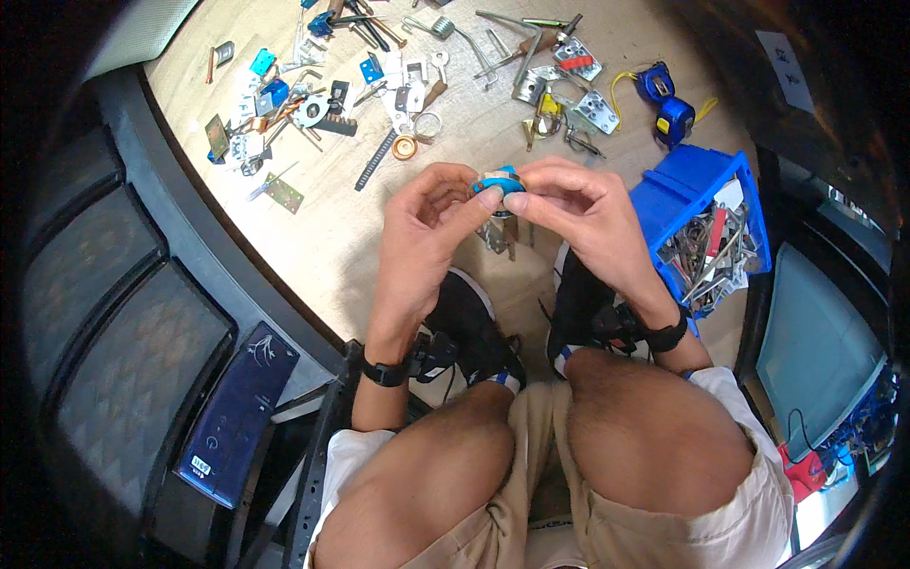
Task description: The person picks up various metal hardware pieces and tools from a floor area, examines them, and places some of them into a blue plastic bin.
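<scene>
Between both hands is a small blue, rounded piece (499,186), possibly a key fob, with a metal ring on it. The thumb and fingers of my left hand (419,220) pinch its left side. My right hand (586,206) grips the right side, the two thumb tips almost meeting. Below the thumbs hang several flat metal pieces (500,238) that look like keys; my fingers hide part of the ring. Past my hands on the floor lie a black ribbed strip (375,159), a copper-coloured ring (404,147) and a loose key (440,64).
Metal hardware and tools lie scattered over the wood-look floor (327,235). Two blue tape measures (674,122) lie at the right, near a tilted blue plastic bin (682,178) of mixed metal parts. My black shoes (462,320) stand below my hands; a dark panelled unit (142,306) borders the left.
</scene>
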Available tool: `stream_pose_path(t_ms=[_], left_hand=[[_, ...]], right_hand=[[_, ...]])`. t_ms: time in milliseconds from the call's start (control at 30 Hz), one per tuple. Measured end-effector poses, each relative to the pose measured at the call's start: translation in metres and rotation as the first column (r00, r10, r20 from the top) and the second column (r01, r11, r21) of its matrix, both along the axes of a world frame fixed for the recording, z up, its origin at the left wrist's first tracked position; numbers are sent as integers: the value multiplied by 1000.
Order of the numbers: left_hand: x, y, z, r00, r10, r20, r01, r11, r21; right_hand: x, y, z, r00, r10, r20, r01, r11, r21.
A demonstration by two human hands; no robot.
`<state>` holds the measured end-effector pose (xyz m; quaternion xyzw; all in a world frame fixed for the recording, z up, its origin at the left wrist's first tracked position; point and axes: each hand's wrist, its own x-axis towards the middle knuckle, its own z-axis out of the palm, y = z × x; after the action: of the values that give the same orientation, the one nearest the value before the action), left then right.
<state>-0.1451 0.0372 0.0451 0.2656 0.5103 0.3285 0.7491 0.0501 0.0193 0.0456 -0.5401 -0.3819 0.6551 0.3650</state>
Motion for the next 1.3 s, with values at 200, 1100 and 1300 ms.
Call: stream_pose_path(t_ms=[200, 1100, 1300], left_hand=[[-1, -4, -2, 997, -35, -64, 36, 999, 19], [-14, -17, -10, 946, -74, -317, 173, 939, 297], [-32, -17, -11, 977, 168, -132, -139, 969, 205]], right_hand=[[-4, -2, 4, 986, -132, -100, 123, 988, -90], [-8, -8, 4, 998, 0, -69, -1, 1000, -10], [-14, 2, -11, 997, 47, 55, -46, 999, -13]])
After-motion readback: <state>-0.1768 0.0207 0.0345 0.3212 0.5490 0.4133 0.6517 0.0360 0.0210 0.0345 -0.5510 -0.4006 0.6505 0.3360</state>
